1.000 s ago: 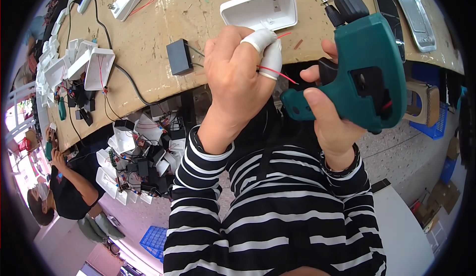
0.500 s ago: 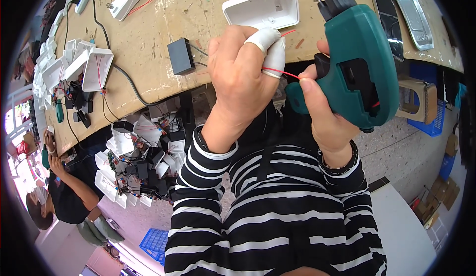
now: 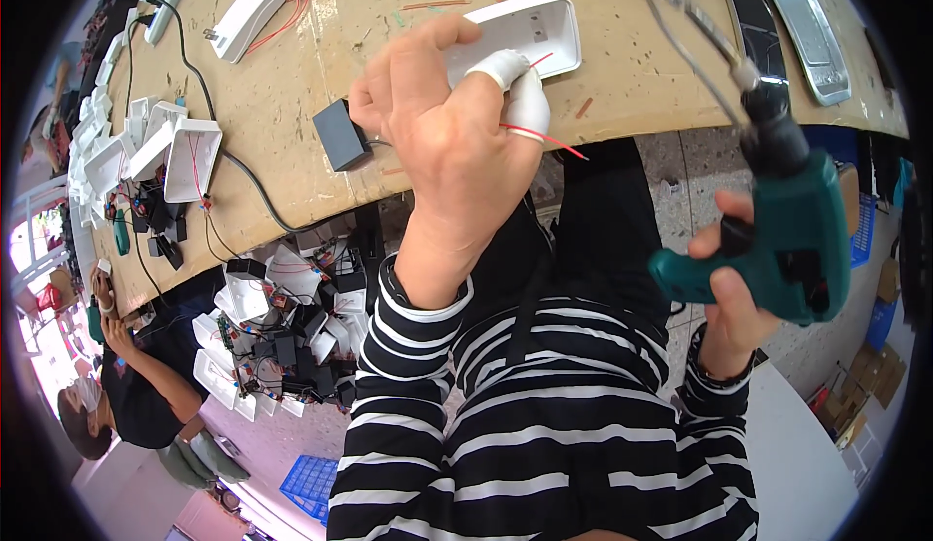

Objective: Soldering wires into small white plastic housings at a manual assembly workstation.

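Your left hand [image 3: 449,138] pinches a red wire [image 3: 556,141]. Your right hand [image 3: 736,325] grips a green power drill [image 3: 805,212].

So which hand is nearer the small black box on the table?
Left: the left hand is just right of the black box. The right hand is farther right, holding the green drill.
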Available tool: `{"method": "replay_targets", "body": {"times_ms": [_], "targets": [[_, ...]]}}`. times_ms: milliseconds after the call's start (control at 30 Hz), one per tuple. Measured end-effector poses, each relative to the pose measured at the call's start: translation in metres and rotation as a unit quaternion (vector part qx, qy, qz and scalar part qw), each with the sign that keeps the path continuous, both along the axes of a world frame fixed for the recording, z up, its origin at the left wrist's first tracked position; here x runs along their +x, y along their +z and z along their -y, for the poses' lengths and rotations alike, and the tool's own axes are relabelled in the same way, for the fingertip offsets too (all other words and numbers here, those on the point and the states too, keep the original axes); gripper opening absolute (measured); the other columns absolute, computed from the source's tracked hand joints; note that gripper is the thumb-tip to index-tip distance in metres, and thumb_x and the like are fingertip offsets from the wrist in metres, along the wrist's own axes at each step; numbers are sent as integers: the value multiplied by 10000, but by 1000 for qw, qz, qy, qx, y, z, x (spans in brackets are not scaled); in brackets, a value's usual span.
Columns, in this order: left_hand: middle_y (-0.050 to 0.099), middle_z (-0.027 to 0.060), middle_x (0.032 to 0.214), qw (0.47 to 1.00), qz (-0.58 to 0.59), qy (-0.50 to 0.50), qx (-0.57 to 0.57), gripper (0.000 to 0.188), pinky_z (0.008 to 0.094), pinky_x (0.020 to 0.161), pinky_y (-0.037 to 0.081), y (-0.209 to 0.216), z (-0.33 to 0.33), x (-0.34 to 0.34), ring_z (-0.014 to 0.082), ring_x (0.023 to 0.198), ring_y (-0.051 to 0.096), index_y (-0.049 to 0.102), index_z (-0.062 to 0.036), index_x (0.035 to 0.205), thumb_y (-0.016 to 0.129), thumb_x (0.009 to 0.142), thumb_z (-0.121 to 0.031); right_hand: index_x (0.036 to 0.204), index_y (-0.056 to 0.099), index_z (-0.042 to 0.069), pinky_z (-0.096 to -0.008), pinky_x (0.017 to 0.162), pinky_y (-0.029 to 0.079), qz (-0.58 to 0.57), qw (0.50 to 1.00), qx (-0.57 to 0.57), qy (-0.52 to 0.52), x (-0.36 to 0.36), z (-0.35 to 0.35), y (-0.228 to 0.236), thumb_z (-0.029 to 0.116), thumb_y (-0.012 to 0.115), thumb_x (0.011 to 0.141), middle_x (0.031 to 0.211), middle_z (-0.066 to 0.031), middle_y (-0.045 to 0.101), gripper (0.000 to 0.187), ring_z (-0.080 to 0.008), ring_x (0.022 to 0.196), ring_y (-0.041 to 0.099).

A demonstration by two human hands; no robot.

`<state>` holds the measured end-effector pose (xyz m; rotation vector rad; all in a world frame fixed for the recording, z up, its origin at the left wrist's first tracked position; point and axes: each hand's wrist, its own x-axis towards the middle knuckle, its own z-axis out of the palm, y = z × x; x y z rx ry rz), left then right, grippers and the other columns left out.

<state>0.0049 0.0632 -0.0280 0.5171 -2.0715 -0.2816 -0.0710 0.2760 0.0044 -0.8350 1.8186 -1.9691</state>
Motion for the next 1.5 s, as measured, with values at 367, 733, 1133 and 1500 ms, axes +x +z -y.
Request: {"method": "replay_targets", "body": {"times_ms": [367,733,1133,1500], "targets": [[559,77,904,999,20,-5,-30,94,347,749,306,-14,10,-17,237,852,490,567,-11,598,625,532,-42,1221,352,-81,-299,660,499,74,994,70,48,5,-22,-12,106,667,702,1072,-239,534,635,-208,737,599],[543,70,911,999,44,-9,-22,84,349,730,319,-11,11,-19,241,827,465,527,3,561,597,517,-10,1241,350,-55,-301,659,504,103,989,87,55,7,-10,-13,93,660,711,1073,-242,534,632,-207,737,605],[543,82,895,998,55,-14,-23,102,341,726,353,-11,12,-18,238,820,486,580,14,630,621,544,-23,1254,344,-31,-298,668,502,110,987,113,40,8,5,-10,84,643,708,1063,-228,539,634,-196,748,600],[553,83,883,995,84,-2,-51,123,324,721,383,2,6,-18,236,807,504,627,12,680,638,569,-41,1162,439,-57,-295,693,500,98,992,69,47,7,11,-10,-53,612,710,1050,-198,553,484,-194,780,601]]}}
